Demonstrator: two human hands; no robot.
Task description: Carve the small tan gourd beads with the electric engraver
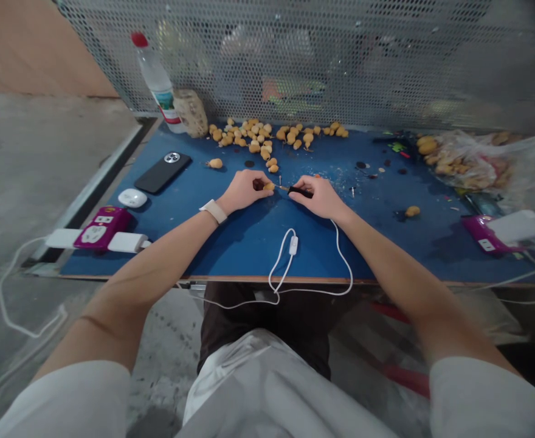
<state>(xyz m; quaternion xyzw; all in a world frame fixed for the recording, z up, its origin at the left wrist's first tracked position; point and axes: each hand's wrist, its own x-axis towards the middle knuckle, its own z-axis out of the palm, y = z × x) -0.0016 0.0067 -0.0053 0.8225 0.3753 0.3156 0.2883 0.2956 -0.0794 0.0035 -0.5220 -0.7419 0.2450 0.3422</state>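
Note:
My left hand (242, 190) rests on the blue table (249, 243) and pinches a small yellow piece with a dark part (262, 185) between its fingers. My right hand (322, 196) lies close beside it, gripping a thin black-handled tool (300, 192) whose tip points left at the yellow piece. A white cord with an inline switch (293, 244) runs from under my right hand and loops over the table's front edge. A pale band sits on my left wrist.
Several small yellow pieces (258, 137) lie scattered along the back by a perforated metal screen. At the left are a plastic bottle (158, 82), a black phone (162, 172), a white puck and a magenta power strip (101, 228). A plastic bag of pieces (463, 161) sits right.

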